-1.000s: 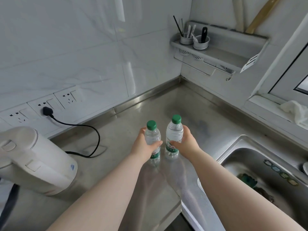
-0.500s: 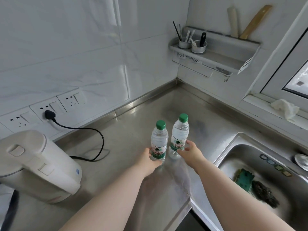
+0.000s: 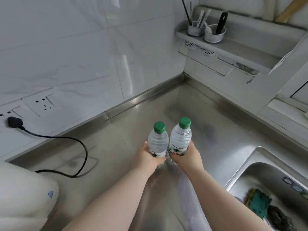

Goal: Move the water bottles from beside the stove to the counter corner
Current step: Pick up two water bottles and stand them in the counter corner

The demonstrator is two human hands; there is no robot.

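Observation:
Two clear water bottles with green caps stand upright side by side on the steel counter [image 3: 166, 104]. My left hand [image 3: 146, 158] is wrapped around the lower part of the left bottle [image 3: 157, 142]. My right hand [image 3: 188, 156] grips the label area of the right bottle [image 3: 180, 139]. The bottles nearly touch each other. Their bases are hidden behind my fingers. The counter corner where the two tiled walls meet lies beyond the bottles, up and to the right.
A white electric kettle [image 3: 25, 194] sits at the lower left, its black cord [image 3: 80, 147] running to a wall socket [image 3: 14, 121]. A sink [image 3: 260, 177] with a green sponge [image 3: 257, 201] lies at right. A wall shelf with utensil cups [image 3: 215, 33] hangs above the corner.
Both hands have closed around the bottles again after resting loosely near their bases half a second ago. The view has shifted closer and more to the right, toward the corner.

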